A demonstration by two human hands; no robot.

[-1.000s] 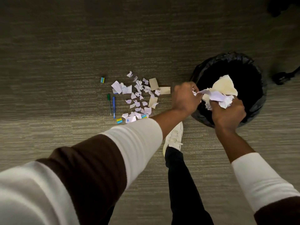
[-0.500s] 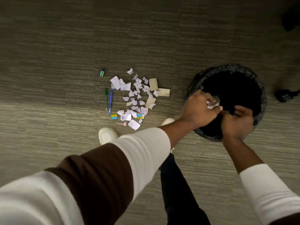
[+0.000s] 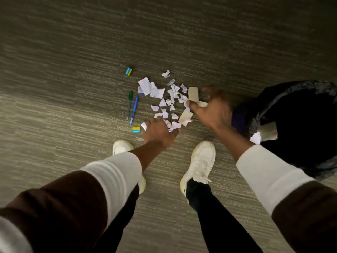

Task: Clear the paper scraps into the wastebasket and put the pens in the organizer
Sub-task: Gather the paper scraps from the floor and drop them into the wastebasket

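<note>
Torn white and tan paper scraps [image 3: 166, 103] lie scattered on the carpet. My left hand [image 3: 158, 133] is down at the pile's near edge, fingers curled over a few scraps. On the pile's right side my right hand [image 3: 212, 110], blurred, is spread with thumb and fingers apart, touching tan scraps [image 3: 193, 93]. A green pen [image 3: 129, 105] and a blue pen [image 3: 134, 110] lie side by side left of the pile. The wastebasket [image 3: 255, 115] with its black liner stands at the right, with paper [image 3: 265, 133] inside. No organizer is in view.
Two small blue-and-yellow blocks lie on the carpet, one beyond the pens [image 3: 128, 71] and one [image 3: 135, 129] beside my left hand. My white shoes [image 3: 200, 161] stand just behind the pile, the right one close to the wastebasket.
Both hands let the wad of paper go into the wastebasket, then swung left and down to the scrap pile. The view dropped closer to the floor.
</note>
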